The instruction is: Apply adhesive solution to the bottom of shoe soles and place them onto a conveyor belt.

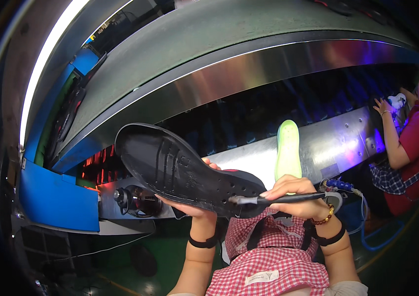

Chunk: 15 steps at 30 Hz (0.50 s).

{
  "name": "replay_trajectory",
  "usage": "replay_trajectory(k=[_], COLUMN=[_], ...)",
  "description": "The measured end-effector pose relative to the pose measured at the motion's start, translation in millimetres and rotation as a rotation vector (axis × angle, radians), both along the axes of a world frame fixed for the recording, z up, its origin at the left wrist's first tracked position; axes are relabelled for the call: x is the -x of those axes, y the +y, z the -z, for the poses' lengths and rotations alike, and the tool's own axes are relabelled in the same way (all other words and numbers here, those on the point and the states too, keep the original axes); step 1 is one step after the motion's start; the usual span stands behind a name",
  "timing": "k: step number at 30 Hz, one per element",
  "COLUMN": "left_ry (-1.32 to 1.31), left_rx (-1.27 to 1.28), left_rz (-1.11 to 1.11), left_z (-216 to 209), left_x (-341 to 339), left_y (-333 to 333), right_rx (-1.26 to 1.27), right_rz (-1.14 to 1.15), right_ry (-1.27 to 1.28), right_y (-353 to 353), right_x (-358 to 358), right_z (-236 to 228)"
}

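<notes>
Conveyor line behind: left hand (pixel 189 206) grips black sole (pixel 184 170) underneath, right hand (pixel 296 195) fingers clamp brush (pixel 278 199), tip touching sole's near end.

- A small white rectangular label (pixel 262 277) is being shown sewn onto the red-and-white checked apron (pixel 288 269) at the lower middle of the view; a dark mark and faint lines of print are being carried on it, too small to make out.
- No packages, signs or screens are being shown anywhere else in the view.
</notes>
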<state>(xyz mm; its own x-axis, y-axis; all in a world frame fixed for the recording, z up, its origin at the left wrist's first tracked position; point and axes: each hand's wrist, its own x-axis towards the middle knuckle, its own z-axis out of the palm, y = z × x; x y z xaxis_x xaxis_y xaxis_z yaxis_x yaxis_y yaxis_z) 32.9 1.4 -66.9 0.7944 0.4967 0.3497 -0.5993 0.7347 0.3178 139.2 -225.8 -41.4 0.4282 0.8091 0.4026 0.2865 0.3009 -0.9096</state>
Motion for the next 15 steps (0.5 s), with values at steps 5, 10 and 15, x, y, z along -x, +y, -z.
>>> replay_trajectory(k=[5, 10, 15], left_ry=[-0.039, 0.141, -0.056], left_rx=[-0.046, 0.064, -0.106], left_rz=[0.092, -0.128, 0.176], left_z=[-6.7, -12.1, -20.5], left_x=[1.1, 0.3, -0.9], left_y=[0.8, -2.6, 3.0], right_rx=[-0.025, 0.067, -0.130], right_rz=[-0.209, -0.023, -0.274], right_ry=[0.060, 0.092, 0.141], right_y=[-7.1, -8.0, -6.9], right_x=[-1.2, -1.4, -6.9], right_z=[7.3, 9.9, 15.2])
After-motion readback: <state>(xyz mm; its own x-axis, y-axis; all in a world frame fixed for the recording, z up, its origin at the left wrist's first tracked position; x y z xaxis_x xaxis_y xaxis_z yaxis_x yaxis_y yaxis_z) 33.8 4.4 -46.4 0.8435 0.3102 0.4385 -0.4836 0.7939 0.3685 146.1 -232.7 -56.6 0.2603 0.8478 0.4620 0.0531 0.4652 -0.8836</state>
